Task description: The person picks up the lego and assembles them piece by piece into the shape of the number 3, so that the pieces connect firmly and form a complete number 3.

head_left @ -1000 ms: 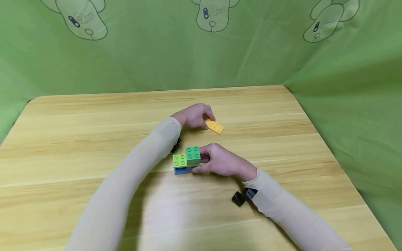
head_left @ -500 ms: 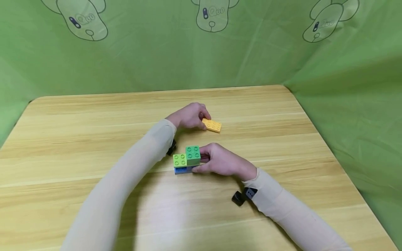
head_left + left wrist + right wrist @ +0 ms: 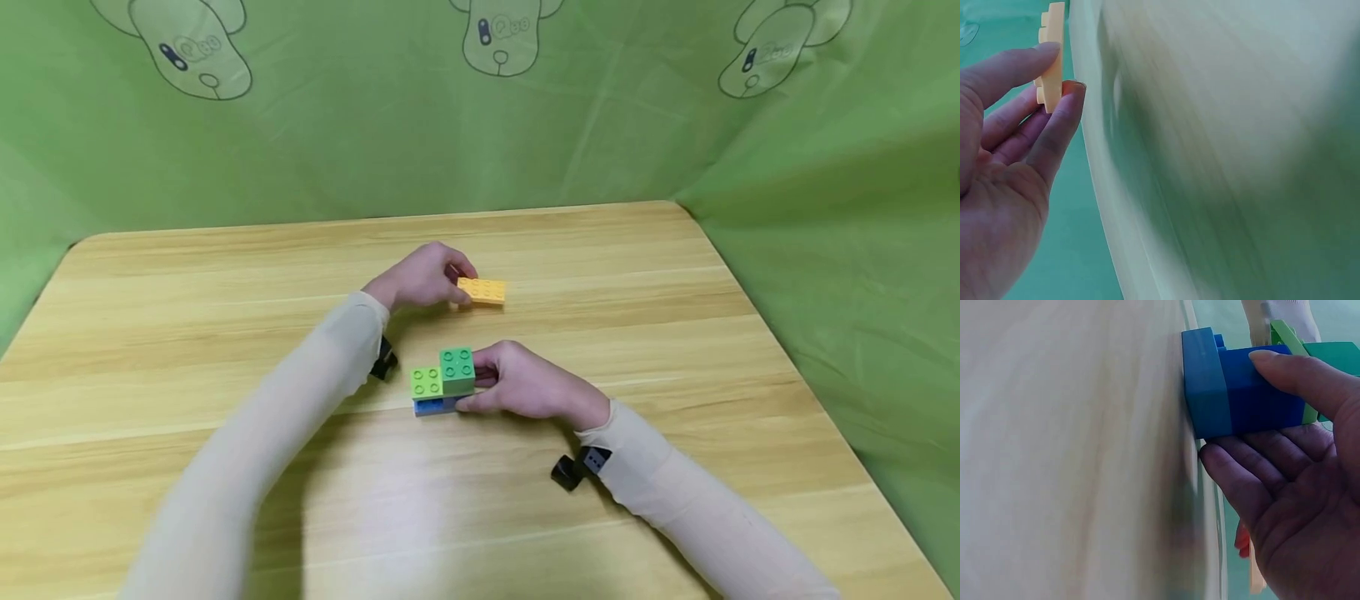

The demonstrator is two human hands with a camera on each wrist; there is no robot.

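Note:
My left hand [image 3: 426, 275] pinches a flat yellow toy building brick [image 3: 483, 290] at its left end, thumb on one face and fingers on the other. In the left wrist view the yellow brick is seen edge-on, studs toward the palm. Nearer in the head view, my right hand [image 3: 528, 383] grips a small brick stack from its right side. The stack has a lighter blue brick [image 3: 1207, 387] at the bottom and a dark blue brick [image 3: 1260, 390] above. A flat lime brick [image 3: 426, 382] and a green brick [image 3: 457, 371] top it. My right fingers partly hide the stack.
A wood-grain table [image 3: 187, 358] spreads under both hands. Green cloth [image 3: 360, 142] with cartoon outlines hangs behind it and along the right side. A small black wrist camera [image 3: 566, 472] juts out beside the right sleeve, close over the tabletop.
My left hand has drawn the yellow brick to the left and turned it from slanted to roughly level with the table's far edge. My right hand and the stack stay in place.

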